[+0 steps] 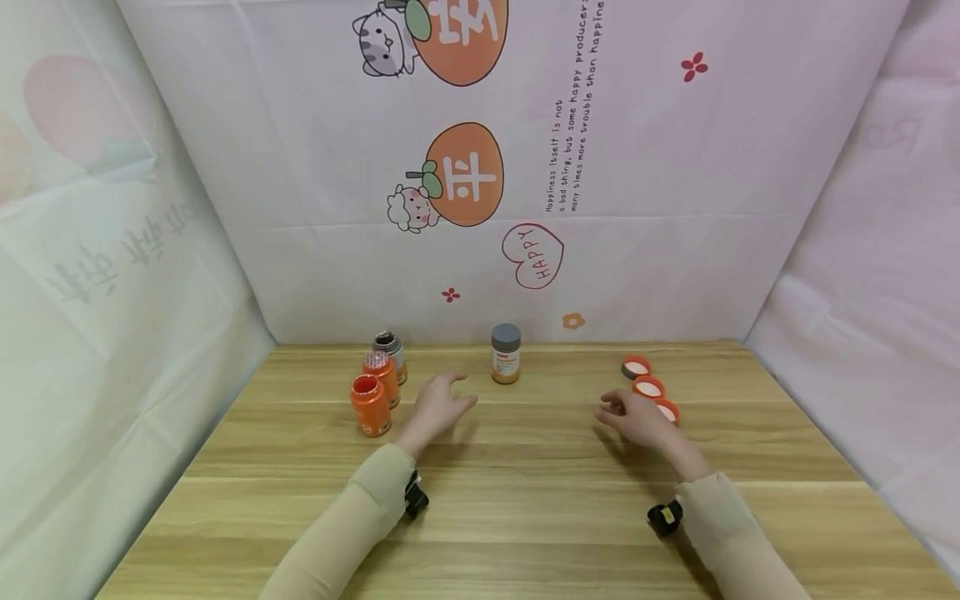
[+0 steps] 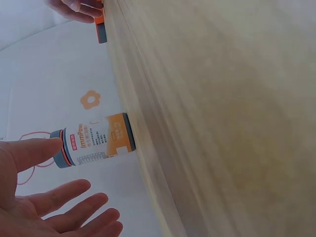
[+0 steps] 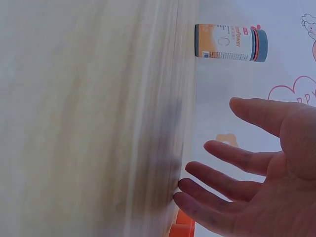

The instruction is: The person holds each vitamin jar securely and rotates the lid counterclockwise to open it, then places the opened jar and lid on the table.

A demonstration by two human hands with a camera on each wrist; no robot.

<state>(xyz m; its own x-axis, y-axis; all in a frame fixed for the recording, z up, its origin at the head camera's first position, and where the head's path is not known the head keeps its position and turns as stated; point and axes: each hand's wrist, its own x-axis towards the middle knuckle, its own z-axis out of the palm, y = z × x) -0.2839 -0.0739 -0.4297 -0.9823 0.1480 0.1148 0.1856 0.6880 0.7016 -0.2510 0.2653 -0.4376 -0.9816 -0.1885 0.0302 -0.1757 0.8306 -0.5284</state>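
A capped bottle (image 1: pixel 506 357) with a grey lid and a white-and-orange label stands upright near the back of the table. Left of it hovers my left hand (image 1: pixel 441 406), fingers spread and nothing in them; the left wrist view shows the bottle (image 2: pixel 96 141) just beyond the thumb. My right hand (image 1: pixel 637 417) is held beside the orange caps on the right, its fingers relaxed and holding nothing. Three caps lie in a row there: a grey-and-orange cap (image 1: pixel 636 367), an orange cap (image 1: pixel 648 387) and another orange cap (image 1: pixel 667 411), partly hidden by that hand.
Three uncapped bottles stand in a row left of my left hand: a front orange bottle (image 1: pixel 371 407), a middle orange bottle (image 1: pixel 382 377) and a grey one (image 1: pixel 391 354) at the back. Behind the wooden table (image 1: pixel 517 517) hangs a printed white cloth (image 1: pixel 637 275); more cloth hangs at both sides.
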